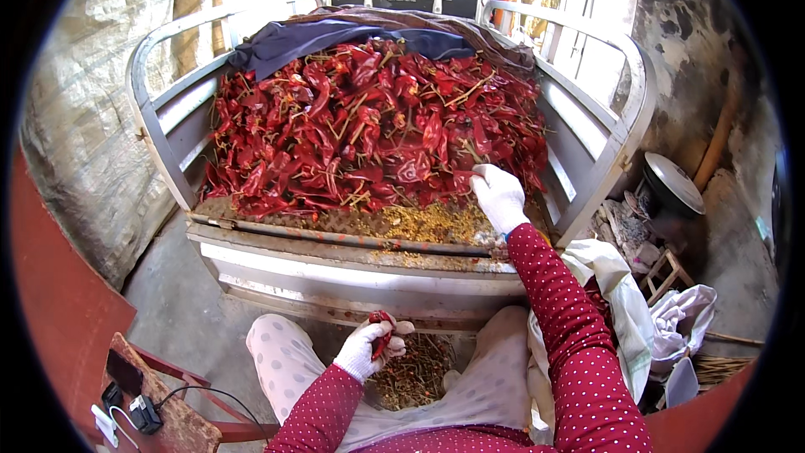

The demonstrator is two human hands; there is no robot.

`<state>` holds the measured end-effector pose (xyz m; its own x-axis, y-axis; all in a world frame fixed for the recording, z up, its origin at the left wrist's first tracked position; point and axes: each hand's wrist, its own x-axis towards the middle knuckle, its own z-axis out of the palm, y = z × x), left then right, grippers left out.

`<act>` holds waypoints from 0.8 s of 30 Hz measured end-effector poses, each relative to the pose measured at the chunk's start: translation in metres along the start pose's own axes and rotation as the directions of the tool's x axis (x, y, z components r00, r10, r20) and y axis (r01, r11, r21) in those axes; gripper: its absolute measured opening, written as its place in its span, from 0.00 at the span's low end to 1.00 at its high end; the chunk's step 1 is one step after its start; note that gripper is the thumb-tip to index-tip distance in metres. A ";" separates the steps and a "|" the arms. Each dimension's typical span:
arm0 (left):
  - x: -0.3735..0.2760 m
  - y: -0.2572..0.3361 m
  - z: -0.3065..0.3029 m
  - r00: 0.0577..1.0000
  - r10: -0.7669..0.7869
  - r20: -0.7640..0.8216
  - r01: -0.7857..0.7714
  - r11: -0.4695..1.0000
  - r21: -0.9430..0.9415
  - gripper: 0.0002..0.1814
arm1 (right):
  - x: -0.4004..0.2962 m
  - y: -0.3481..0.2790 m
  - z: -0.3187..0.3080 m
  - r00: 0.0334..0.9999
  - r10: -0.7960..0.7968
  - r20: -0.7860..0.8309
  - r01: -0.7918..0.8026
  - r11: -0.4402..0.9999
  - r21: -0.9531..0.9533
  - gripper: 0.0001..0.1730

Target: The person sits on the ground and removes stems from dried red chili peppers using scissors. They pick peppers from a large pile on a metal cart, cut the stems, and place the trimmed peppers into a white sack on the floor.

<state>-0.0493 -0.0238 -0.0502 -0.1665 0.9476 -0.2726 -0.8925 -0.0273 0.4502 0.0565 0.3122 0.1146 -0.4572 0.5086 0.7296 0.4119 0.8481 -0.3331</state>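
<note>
A large heap of dried red chili peppers [377, 119] with stems fills the metal truck bed [377, 258] before me. My left hand [374, 343], in a white glove, is curled around a dried red chili [381, 333] above my lap. My right hand [500, 198], gloved in white too, reaches to the heap's front right edge, its fingertips at a chili; whether they grip it is unclear. Yellow seeds [434, 223] lie scattered along the bed's front edge. Between my knees, on the floor, is a pile of stems and bits [412, 371].
Dark blue cloth [302, 44] covers the heap's back. Curved metal rails [635, 88] flank the bed. A white woven sack [613, 289] with chilies stands at my right, near a lidded pot [676, 182]. At lower left, a small wooden bench [182, 421] holds a phone and chargers.
</note>
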 end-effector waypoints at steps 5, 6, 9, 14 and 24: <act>0.000 -0.003 0.007 0.998 0.006 0.057 -0.006 1.000 0.003 0.08 | -0.033 -0.026 -0.022 0.749 0.544 0.378 -0.611 0.347 0.711 0.17; -0.004 -0.003 0.012 0.999 0.013 0.041 -0.014 1.000 0.003 0.09 | -0.041 -0.028 -0.023 0.691 0.563 0.453 -0.630 0.163 0.759 0.16; -0.002 -0.004 0.012 0.996 0.017 0.087 -0.013 0.999 -0.050 0.17 | -0.065 -0.028 -0.020 0.550 0.518 0.655 -0.602 -0.298 0.741 0.13; 0.000 -0.009 0.012 0.993 0.058 0.103 -0.048 0.994 -0.095 0.18 | -0.118 -0.079 -0.018 0.615 0.550 0.565 -0.641 -0.068 0.765 0.15; -0.004 -0.012 0.024 0.992 0.122 -0.019 -0.123 0.992 -0.040 0.17 | -0.215 -0.157 -0.023 0.959 0.139 0.246 -0.247 0.837 0.489 0.11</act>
<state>-0.0281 -0.0201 -0.0341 -0.2824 0.9310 -0.2315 -0.8814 -0.1565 0.4456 0.1088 0.0663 0.0236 -0.5748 0.6426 0.5066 0.0725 0.6567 -0.7507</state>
